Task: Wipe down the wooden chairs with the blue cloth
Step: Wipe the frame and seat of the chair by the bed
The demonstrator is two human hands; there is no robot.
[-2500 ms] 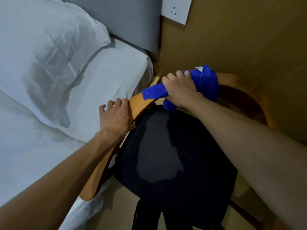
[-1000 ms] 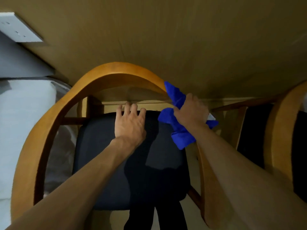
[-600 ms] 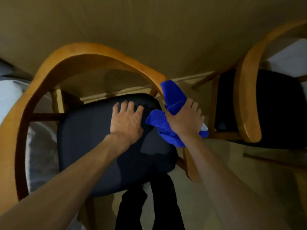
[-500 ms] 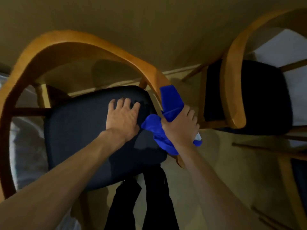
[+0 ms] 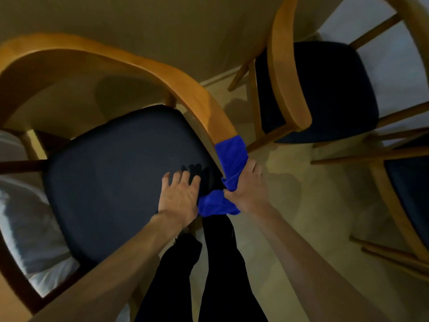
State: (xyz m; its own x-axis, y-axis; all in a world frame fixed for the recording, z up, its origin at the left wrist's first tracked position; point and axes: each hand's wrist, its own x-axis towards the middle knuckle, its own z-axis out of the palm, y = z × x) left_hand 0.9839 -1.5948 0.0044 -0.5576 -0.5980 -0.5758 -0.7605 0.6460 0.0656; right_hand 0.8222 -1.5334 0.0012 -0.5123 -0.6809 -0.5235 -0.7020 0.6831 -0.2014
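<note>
The left hand (image 5: pixel 180 197) lies flat with fingers spread on the dark seat cushion (image 5: pixel 111 182), apparently to steady the near wooden chair (image 5: pixel 176 75). The right hand (image 5: pixel 249 189) grips the blue cloth (image 5: pixel 232 156), wrapped around the end of that chair's curved armrest so both faces get wiped. A second chair (image 5: pixel 285 89) stands beyond, nearer the wall.

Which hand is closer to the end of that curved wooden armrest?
Right. The right hand grips the blue cloth wrapped over the armrest end; the left hand lies on the seat cushion.

No readable text, label or number appears anywhere.
</note>
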